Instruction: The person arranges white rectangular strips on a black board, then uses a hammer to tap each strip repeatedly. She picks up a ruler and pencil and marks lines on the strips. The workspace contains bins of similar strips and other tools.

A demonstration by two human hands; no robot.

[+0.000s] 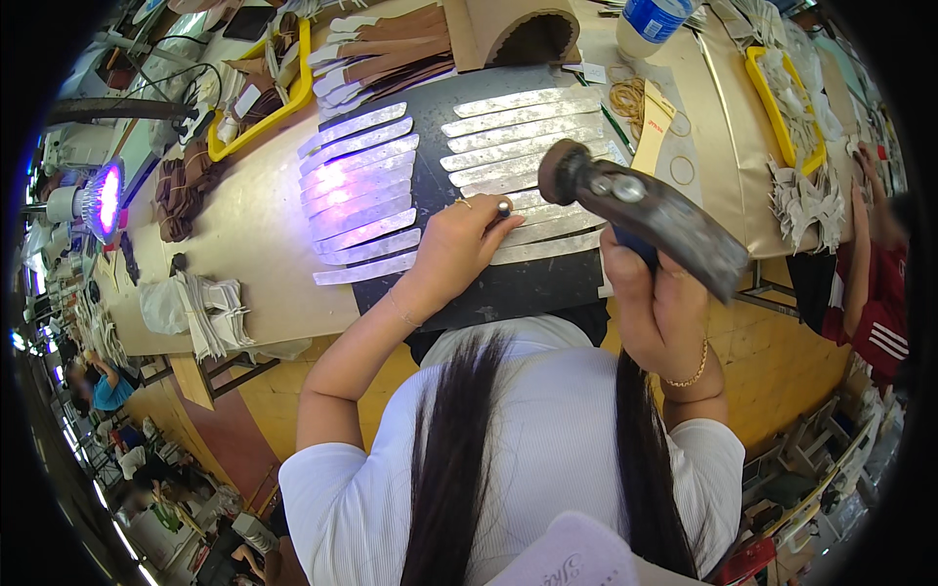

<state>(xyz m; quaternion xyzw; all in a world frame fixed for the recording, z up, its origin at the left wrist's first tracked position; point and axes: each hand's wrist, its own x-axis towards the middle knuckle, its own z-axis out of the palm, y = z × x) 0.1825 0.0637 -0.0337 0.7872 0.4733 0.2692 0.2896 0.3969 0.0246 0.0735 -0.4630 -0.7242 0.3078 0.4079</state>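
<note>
My right hand (655, 313) is closed round the dark handle of a hammer (664, 210), raised above the right side of the black board (430, 176). Its steel head is partly blurred. My left hand (457, 244) pinches a short metal punch (504, 208); its rounded top shows, while its tip is hidden below my fingers. The punch stands over the inner ends of the right-hand row of silvery strips (528, 127). A second row of similar strips (362, 190) lies left of my hand, lit purple in part.
A lamp (101, 200) shines from the left. Yellow trays (305, 83) with loose pieces stand at both sides. Brown and pale strips (391, 49), a bottle (650, 21) and rubber bands (630, 101) lie at the back. A co-worker's red sleeve (882, 322) shows at the right.
</note>
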